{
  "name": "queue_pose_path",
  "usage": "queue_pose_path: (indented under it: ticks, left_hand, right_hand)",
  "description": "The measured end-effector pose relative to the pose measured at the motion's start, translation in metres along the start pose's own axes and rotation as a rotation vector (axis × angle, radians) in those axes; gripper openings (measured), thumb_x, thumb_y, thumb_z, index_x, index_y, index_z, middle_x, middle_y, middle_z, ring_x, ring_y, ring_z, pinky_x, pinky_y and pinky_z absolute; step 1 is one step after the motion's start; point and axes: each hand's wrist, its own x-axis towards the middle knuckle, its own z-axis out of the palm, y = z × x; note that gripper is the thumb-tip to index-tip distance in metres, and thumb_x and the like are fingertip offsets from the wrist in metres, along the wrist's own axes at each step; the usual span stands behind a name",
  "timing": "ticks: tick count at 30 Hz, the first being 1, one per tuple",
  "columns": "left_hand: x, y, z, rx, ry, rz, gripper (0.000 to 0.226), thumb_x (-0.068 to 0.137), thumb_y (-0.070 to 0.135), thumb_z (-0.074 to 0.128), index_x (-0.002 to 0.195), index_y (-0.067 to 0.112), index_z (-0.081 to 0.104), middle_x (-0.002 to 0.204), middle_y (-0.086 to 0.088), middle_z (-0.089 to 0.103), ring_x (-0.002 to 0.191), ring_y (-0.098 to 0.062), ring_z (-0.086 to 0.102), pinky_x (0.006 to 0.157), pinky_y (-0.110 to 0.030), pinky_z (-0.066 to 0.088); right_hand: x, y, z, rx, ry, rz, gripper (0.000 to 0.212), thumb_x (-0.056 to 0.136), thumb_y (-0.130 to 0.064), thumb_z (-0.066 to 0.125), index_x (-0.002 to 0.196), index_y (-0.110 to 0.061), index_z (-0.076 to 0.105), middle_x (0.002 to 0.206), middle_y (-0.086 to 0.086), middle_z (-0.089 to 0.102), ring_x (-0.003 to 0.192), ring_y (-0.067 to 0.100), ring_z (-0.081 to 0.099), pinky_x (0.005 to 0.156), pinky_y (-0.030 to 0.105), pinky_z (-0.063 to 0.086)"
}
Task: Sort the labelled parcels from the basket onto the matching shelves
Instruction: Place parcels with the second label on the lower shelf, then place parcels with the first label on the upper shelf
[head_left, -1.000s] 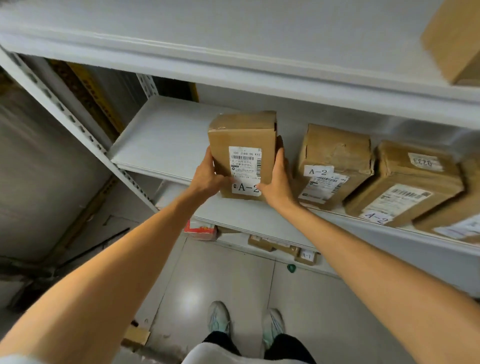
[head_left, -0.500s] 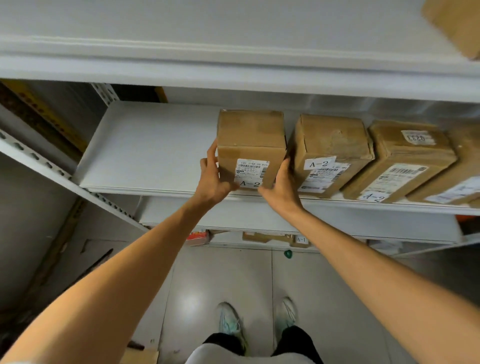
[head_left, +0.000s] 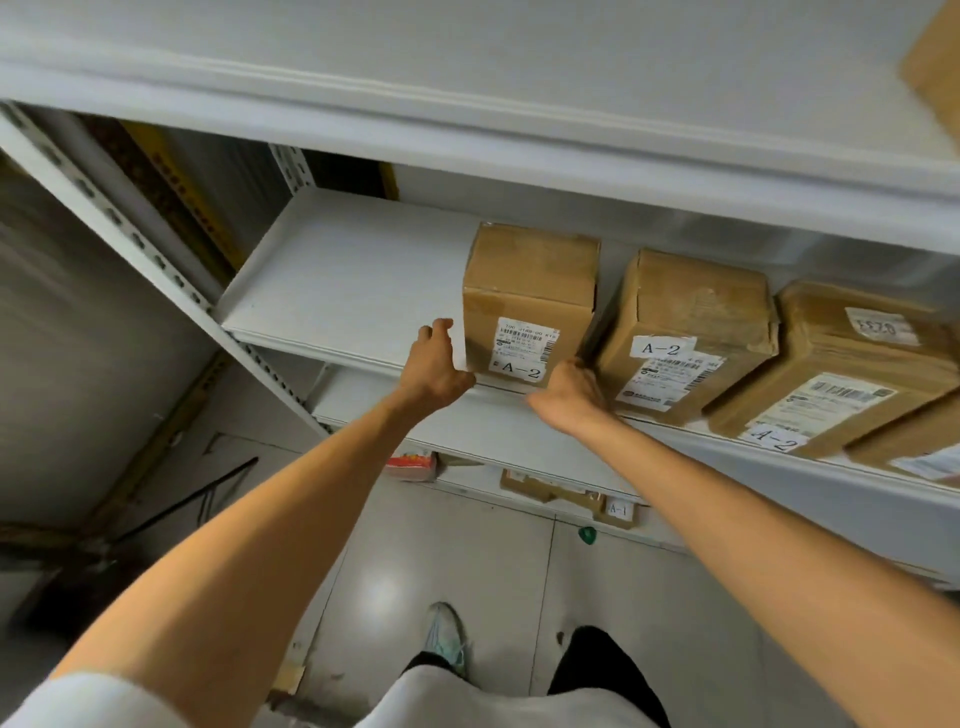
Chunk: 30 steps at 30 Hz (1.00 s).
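- Parcel (head_left: 527, 304): brown cardboard box marked "A-2" on its front label, standing upright on the white middle shelf (head_left: 353, 280), at the front edge. It is the leftmost of the row.
- Left hand (head_left: 435, 366): just beside the parcel's lower left corner. Fingers (head_left: 440, 328) loosely curled and apart, not closed on anything. Whether the palm touches the box cannot be told.
- Right hand (head_left: 569, 392): at the parcel's lower right corner, in the gap between it and the neighbouring box. Fingers bent and mostly hidden behind the hand; no grip on the box is visible, and contact cannot be confirmed.
- Second box (head_left: 685, 327): also labelled "A-2", just right of the parcel, tilted and separated from it by a narrow gap.
- Third box (head_left: 841, 364): further right, "A-2" tag at its lower front, lying at an angle; a fourth box is partly cut off at the frame edge.
- Upper shelf (head_left: 467, 78): carries one cardboard box (head_left: 935, 67) at the far right, only partly in view.
- Lower shelf: flat parcels visible beneath, one tagged "A-1" (head_left: 618, 509).
- Floor (head_left: 467, 561): pale tiles; the person's shoe (head_left: 444, 634) is below the hands.
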Motion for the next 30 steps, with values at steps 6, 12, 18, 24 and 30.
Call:
queue_pose_path:
  ticks: [6,12,18,24,30]
  left_hand:
    - [-0.047,0.004,-0.027,0.024,0.125,-0.083,0.066,0.080,0.013,0.072,0.138,0.008,0.041,0.132,-0.015,0.052,0.116,-0.027,0.053,0.094,-0.034,0.046]
    - [-0.119,0.022,-0.037,0.051,0.260,-0.234,0.057,0.082,0.014,0.070,0.133,0.010,0.048,0.129,-0.011,0.056,0.114,-0.026,0.056,0.099,-0.039,0.048]
    - [-0.222,0.034,-0.021,0.164,0.441,-0.445,0.054,0.078,0.021,0.070,0.128,0.016,0.050,0.122,-0.007,0.057,0.110,-0.025,0.056,0.092,-0.041,0.050]
    - [-0.384,0.026,0.003,0.120,0.643,-0.757,0.051,0.083,0.025,0.069,0.129,0.014,0.051,0.122,-0.007,0.060,0.110,-0.023,0.057,0.091,-0.036,0.049]
    - [-0.579,0.047,0.069,0.000,0.872,-1.158,0.048,0.078,0.025,0.069,0.122,0.012,0.057,0.116,-0.007,0.064,0.108,-0.025,0.060,0.093,-0.038,0.048]
  right_hand:
    - [0.000,0.005,-0.020,0.179,-0.100,-0.047,0.042,0.091,-0.014,0.056,0.130,0.000,0.048,0.116,0.009,0.055,0.101,0.024,0.056,0.068,0.029,0.047]
    - [-0.040,-0.012,-0.030,-0.084,-0.323,-0.466,0.022,0.084,-0.019,0.064,0.096,-0.014,0.045,0.077,0.005,0.047,0.065,0.017,0.047,0.053,0.022,0.033]
    - [-0.116,-0.049,-0.030,-0.362,-0.347,-1.016,0.020,0.084,-0.025,0.064,0.087,-0.010,0.050,0.082,0.006,0.053,0.076,0.024,0.051,0.054,0.028,0.035]
    - [-0.227,-0.055,0.015,-0.537,-0.435,-1.543,0.041,0.083,-0.024,0.067,0.116,-0.007,0.051,0.115,0.012,0.057,0.100,0.028,0.056,0.075,0.033,0.046]
    - [-0.378,-0.018,0.069,-0.689,-0.675,-2.022,0.046,0.080,-0.020,0.067,0.118,-0.001,0.049,0.114,0.015,0.056,0.107,0.034,0.054,0.087,0.044,0.046]
